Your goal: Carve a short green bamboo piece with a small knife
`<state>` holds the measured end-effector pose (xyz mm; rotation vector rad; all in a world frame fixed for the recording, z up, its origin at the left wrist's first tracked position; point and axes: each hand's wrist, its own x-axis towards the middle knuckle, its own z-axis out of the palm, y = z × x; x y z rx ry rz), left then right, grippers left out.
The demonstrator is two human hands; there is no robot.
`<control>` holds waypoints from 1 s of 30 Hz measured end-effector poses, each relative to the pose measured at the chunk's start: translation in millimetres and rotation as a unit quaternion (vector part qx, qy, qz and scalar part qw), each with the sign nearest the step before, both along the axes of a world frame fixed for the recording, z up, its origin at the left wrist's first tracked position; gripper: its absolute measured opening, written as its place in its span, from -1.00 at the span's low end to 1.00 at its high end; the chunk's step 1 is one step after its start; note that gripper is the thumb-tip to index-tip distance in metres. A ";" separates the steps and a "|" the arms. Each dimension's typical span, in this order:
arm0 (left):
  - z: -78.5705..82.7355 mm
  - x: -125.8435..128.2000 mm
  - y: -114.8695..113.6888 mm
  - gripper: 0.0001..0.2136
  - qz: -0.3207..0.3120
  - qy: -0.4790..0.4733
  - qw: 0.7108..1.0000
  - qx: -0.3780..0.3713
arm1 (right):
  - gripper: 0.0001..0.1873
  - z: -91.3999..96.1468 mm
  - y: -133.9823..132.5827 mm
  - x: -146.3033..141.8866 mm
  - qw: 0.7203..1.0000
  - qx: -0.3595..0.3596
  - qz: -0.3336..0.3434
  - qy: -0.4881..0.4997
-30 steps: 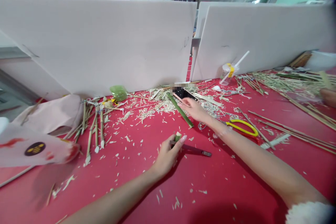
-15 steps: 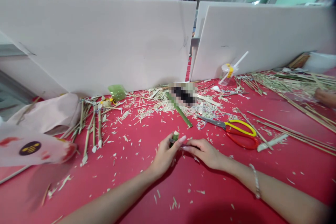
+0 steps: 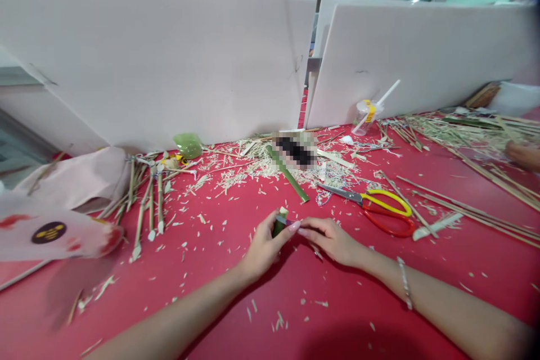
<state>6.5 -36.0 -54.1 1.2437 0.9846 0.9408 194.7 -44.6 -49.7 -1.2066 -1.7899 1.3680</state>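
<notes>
My left hand point(image 3: 262, 247) is closed around a short piece of green bamboo point(image 3: 278, 228), whose pale cut end points away from me. Across the bamboo, just below that end, lies the thin blade of a small knife point(image 3: 288, 221). My right hand point(image 3: 333, 241) pinches the knife at its right side, and its fingers hide the handle. The two hands nearly meet, low over the red table point(image 3: 236, 309). Beyond them lies a longer green bamboo strip point(image 3: 291, 179).
Scissors point(image 3: 386, 207) with yellow and red handles lie to the right, beside thin bamboo sticks point(image 3: 472, 208). A plastic cup point(image 3: 365, 117) stands near the white partition point(image 3: 169, 67). At left are bundled sticks point(image 3: 141, 214) and a printed bag point(image 3: 63, 230). Another person's hand point(image 3: 523, 156) shows at far right.
The knife blade has shifted up the bamboo towards its pale end and sits flatter across it. My right hand has moved slightly away from me. The view has tipped slightly down.
</notes>
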 end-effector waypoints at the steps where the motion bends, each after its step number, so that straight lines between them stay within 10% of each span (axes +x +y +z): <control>1: 0.5 0.2 -0.4 -0.65 0.001 0.001 1.000 -0.003 | -0.46 -0.1 0.0 0.2 1.000 -0.009 0.005 0.002; 17: -7.2 5.7 1.9 -0.67 0.005 -0.049 0.999 -0.022 | -0.49 0.2 1.2 -2.9 0.999 -0.023 -0.028 0.021; 30: 6.1 5.1 1.2 -0.59 0.037 0.089 0.995 0.027 | -0.50 -3.1 0.3 -4.1 0.997 -0.035 -0.032 0.056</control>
